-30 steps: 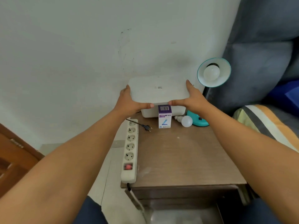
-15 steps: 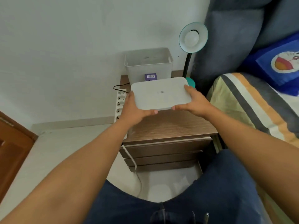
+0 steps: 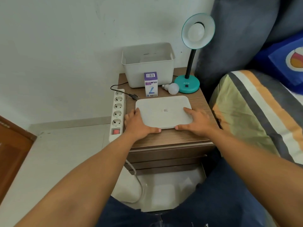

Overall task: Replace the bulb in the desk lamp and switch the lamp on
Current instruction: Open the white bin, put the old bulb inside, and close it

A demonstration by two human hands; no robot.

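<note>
A teal desk lamp (image 3: 187, 85) stands at the back right of the bedside table (image 3: 172, 138), a bulb (image 3: 196, 31) in its shade, unlit. A loose white bulb (image 3: 172, 88) lies beside its base, next to a purple-and-white bulb box (image 3: 151, 85). The lamp's black plug (image 3: 133, 96) lies unplugged by the white power strip (image 3: 117, 112). A flat white lid (image 3: 164, 111) rests on the table front. My left hand (image 3: 139, 123) grips its left edge and my right hand (image 3: 196, 122) its right edge.
An open white bin (image 3: 147, 66) stands at the back of the table against the wall. A bed with a striped pillow (image 3: 255, 115) lies close on the right. A wooden door (image 3: 11, 154) is at the far left. My knees are under the table front.
The lid has come off the bin, travelled toward me in both hands and now lies flat on the table front. The bin stands open.
</note>
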